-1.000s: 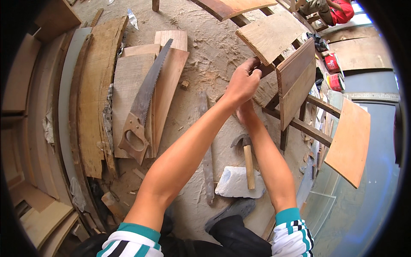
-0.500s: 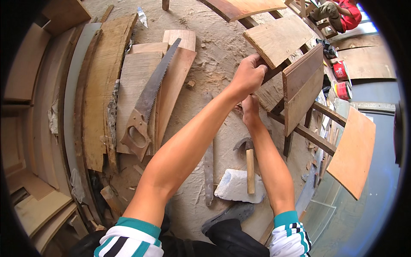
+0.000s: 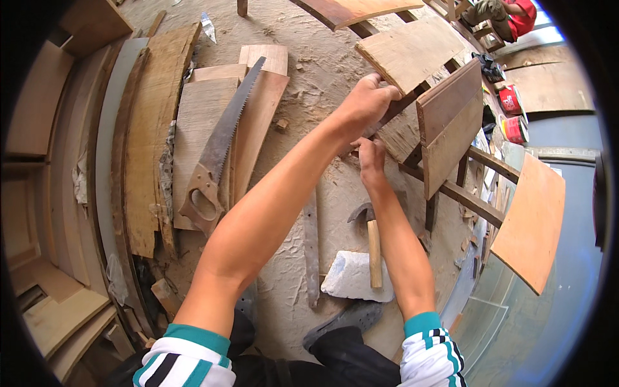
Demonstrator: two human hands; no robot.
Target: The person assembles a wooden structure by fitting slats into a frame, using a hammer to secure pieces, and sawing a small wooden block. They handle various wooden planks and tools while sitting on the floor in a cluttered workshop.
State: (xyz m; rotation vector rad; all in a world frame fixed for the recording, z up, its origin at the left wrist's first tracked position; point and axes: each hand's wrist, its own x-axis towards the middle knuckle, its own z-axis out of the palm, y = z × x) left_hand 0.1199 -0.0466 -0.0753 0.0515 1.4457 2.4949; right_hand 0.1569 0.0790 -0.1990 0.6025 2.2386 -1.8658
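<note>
Dusty floor (image 3: 284, 258) strewn with sawdust and wood scraps, bordered on the left by long planks (image 3: 151, 155) and on the right by a bluish-grey flat surface (image 3: 577, 200). Toward the upper right, boards on dark framing: a pale board (image 3: 412, 51), a tilted two-toned panel (image 3: 451, 129) just right of it, and an orange-tinted board (image 3: 532, 219) farther right and lower in view.

Left grip (image 3: 371, 103) up at the pale board's lower left side, next to the dark wooden bar (image 3: 401, 106) running beneath that board; fingers bent, thumb toward the bar. Impossible to tell whether pinching the bar or only resting against it. Right grip (image 3: 371, 158) just below the left, fingers curled inward, with something reddish-brown at the fingertips, too small to make out; impossible to tell whether pressed together on it.

Left of the forearms, a handsaw (image 3: 222, 145) lying aslant on stacked boards (image 3: 203, 109), blade upward in view, wooden handle toward the lower edge. Between the forearms, a hammer (image 3: 374, 248) with its handle end over a white block (image 3: 348, 277), and to their left a narrow grey strip (image 3: 311, 251) flat on the floor. Below the block, a grey shoe (image 3: 345, 322). At far upper right, two red cans (image 3: 509, 99) and a person in red (image 3: 521, 19).
</note>
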